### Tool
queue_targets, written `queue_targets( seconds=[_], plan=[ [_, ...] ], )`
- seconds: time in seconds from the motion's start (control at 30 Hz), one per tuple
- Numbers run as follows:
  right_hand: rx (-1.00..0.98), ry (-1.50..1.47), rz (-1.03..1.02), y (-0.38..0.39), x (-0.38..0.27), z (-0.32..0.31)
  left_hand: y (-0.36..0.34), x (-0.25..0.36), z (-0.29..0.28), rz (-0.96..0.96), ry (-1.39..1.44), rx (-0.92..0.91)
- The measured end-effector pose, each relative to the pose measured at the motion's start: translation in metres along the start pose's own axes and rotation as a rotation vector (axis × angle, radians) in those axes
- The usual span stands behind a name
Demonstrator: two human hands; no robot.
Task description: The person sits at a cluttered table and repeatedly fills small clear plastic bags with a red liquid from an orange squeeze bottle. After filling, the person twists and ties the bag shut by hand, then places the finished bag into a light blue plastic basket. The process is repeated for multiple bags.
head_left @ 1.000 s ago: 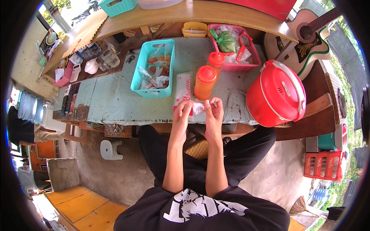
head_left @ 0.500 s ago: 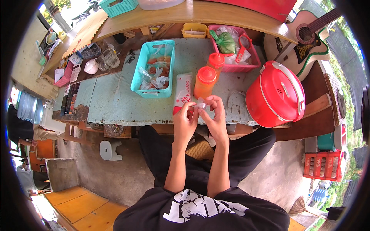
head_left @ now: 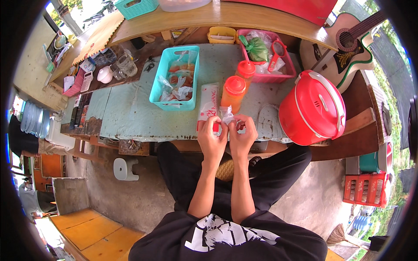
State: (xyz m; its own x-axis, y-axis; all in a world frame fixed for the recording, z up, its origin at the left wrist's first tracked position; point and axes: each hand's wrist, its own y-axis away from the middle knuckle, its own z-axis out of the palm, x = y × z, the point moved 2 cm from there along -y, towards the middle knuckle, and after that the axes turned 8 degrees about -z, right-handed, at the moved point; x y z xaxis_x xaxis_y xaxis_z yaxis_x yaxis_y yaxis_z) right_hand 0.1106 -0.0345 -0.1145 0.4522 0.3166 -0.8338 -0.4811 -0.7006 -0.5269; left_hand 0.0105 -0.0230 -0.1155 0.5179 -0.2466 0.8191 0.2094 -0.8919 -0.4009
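A small whitish plastic bag (head_left: 227,113) is pinched between my two hands above the table's front edge, its crumpled end sticking up. My left hand (head_left: 212,138) has thumb and index finger closed on the bag's left side. Opposite it, my right hand (head_left: 242,138) grips the right side the same way. Just beyond the hands stand two orange squeeze bottles (head_left: 233,98) with red-orange lids. A white and red flat box (head_left: 209,102) lies left of the bottles, near my left fingers. Farther left, a turquoise basket (head_left: 175,105) holds several clear bags with orange-brown contents.
To the right stands a red lidded rice container (head_left: 311,108). A pink basket (head_left: 272,78) behind the bottles holds a green bag and a red-handled strainer. A wooden shelf (head_left: 244,13) spans the far side. A guitar (head_left: 344,56) leans at the far right.
My hands have drawn closer together and turned more upright. More of the bag's crumpled end now shows above the fingertips. The rest of the scene has shifted only slightly.
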Motion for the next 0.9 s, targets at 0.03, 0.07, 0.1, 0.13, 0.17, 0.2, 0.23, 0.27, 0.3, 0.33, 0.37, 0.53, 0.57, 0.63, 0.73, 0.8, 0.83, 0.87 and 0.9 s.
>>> queue_targets(
  seconds=[0.03, 0.07, 0.1, 0.13, 0.17, 0.2, 0.23, 0.27, 0.3, 0.33, 0.37, 0.53, 0.57, 0.63, 0.73, 0.8, 0.83, 0.87, 0.9],
  plan=[
    [-0.002, -0.027, 0.014, 0.001, 0.003, 0.000, -0.002, 0.000, 0.000, 0.023, 0.060, 0.025],
    [-0.002, -0.055, 0.027, 0.001, 0.006, 0.001, -0.006, 0.000, 0.001, 0.049, 0.121, 0.049],
    [-0.021, -0.129, 0.047, 0.001, 0.011, 0.001, -0.009, 0.000, 0.001, 0.074, 0.181, 0.073],
    [-0.040, -0.202, 0.067, 0.000, 0.017, 0.001, -0.009, -0.001, 0.001, 0.068, 0.202, 0.025],
    [-0.062, -0.276, 0.088, -0.003, 0.017, 0.001, -0.008, -0.002, 0.000, 0.059, 0.221, -0.021],
    [-0.053, -0.363, 0.166, -0.003, 0.017, 0.002, -0.007, -0.003, 0.000, 0.049, 0.240, -0.068],
    [-0.043, -0.449, 0.245, -0.003, 0.016, 0.002, -0.005, -0.004, 0.000, 0.015, 0.231, -0.083],
    [-0.034, -0.535, 0.321, -0.003, 0.015, 0.002, -0.002, -0.005, 0.002, -0.020, 0.224, -0.097],
    [-0.030, -0.524, 0.336, -0.002, 0.018, 0.002, 0.000, -0.004, 0.003, -0.055, 0.216, -0.111],
    [-0.026, -0.514, 0.350, 0.001, 0.023, 0.001, 0.001, -0.003, 0.005, -0.097, 0.236, -0.106],
    [-0.021, -0.503, 0.364, 0.002, 0.024, 0.000, 0.002, -0.001, 0.006, -0.139, 0.256, -0.102],
    [0.050, -0.211, 0.027, 0.007, 0.006, 0.007, 0.013, -0.013, 0.013, -0.076, 0.197, 0.137],
    [0.047, -0.150, -0.021, 0.007, 0.002, 0.010, 0.011, -0.012, 0.011, -0.074, 0.208, 0.130],
    [0.019, -0.183, 0.026, 0.003, -0.002, 0.011, 0.006, -0.008, 0.006, -0.072, 0.228, 0.116],
    [-0.006, -0.360, 0.079, 0.002, 0.003, 0.014, 0.002, -0.007, 0.000, -0.038, 0.230, 0.036],
    [-0.046, -0.528, 0.204, 0.004, 0.012, 0.014, 0.001, -0.005, -0.001, -0.053, 0.262, -0.010],
    [-0.077, -0.515, 0.223, 0.005, 0.016, 0.012, 0.001, -0.004, 0.000, -0.047, 0.256, -0.011],
    [-0.108, -0.502, 0.242, 0.005, 0.018, 0.010, 0.002, -0.003, 0.001, -0.041, 0.252, -0.011],
    [-0.139, -0.488, 0.260, 0.005, 0.020, 0.008, 0.002, -0.005, 0.002, -0.054, 0.224, -0.022]
  ],
)
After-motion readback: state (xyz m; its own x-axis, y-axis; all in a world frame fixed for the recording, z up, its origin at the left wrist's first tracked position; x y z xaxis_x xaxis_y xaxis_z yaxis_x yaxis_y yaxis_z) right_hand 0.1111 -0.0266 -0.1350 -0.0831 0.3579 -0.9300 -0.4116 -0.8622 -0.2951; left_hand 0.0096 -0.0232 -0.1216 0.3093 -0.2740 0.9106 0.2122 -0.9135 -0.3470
